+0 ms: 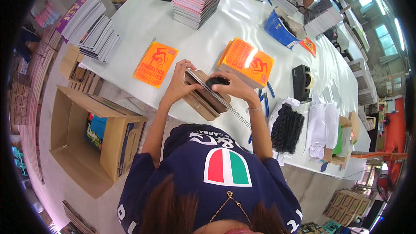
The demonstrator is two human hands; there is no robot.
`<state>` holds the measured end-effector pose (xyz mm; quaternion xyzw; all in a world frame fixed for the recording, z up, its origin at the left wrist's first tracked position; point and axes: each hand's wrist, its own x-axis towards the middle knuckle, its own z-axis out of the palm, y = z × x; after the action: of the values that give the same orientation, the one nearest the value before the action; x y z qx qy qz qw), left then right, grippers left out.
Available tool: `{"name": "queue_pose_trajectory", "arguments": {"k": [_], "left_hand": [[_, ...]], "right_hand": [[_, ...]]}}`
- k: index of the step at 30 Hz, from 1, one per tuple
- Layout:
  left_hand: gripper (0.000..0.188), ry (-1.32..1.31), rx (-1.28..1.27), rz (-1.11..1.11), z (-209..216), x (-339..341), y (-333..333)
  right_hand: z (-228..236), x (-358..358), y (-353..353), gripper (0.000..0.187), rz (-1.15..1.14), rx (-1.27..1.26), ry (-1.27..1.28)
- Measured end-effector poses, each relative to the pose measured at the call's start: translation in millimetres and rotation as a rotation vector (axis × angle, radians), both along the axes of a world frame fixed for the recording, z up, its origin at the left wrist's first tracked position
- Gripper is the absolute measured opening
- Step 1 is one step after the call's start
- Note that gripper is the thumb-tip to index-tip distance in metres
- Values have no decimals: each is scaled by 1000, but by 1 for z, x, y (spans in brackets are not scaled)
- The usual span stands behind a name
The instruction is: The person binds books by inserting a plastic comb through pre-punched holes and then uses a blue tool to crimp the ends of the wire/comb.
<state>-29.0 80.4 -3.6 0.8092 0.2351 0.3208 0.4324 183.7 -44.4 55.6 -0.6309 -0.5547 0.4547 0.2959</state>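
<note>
My left hand (180, 84) grips one end of a notebook (201, 78) that stands on its edge, its spine turned up. At the spine's other side my right hand (234, 87) has its fingers closed round a dark, rounded object (216, 81), whose kind I cannot make out. A loose metal coil (239, 118) sticks out past the notebook's near end. Beneath the notebook is a brown wooden holder (202, 106). To the left lies an orange spiral notebook (155, 63); a stack of orange notebooks (248, 60) sits just beyond my right hand.
Blue-handled pliers (265, 99), a tape dispenser (302, 83) and bundles of black coils (287, 128) lie right. A tall notebook stack (199, 1) and a blue bin (281, 28) stand farther back. An open carton (93, 141) is left of the table. Someone sits at the far side.
</note>
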Motion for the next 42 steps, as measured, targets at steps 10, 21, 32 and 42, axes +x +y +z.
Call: {"name": "queue_pose_trajectory", "arguments": {"k": [10, 21, 32, 42], "left_hand": [[44, -162, -635, -253, -15, 7, 24], [28, -250, -789, -374, -21, 5, 31], [32, -211, -845, -379, -31, 0, 33], [51, -271, -884, -387, -25, 1, 33]], "right_hand": [[-7, 1, 3, 68, -28, 161, 197], [-4, -3, 24, 61, -41, 77, -152], [12, -14, 27, 63, 101, 139, 21], [-4, -6, 53, 88, -178, -29, 121]]}}
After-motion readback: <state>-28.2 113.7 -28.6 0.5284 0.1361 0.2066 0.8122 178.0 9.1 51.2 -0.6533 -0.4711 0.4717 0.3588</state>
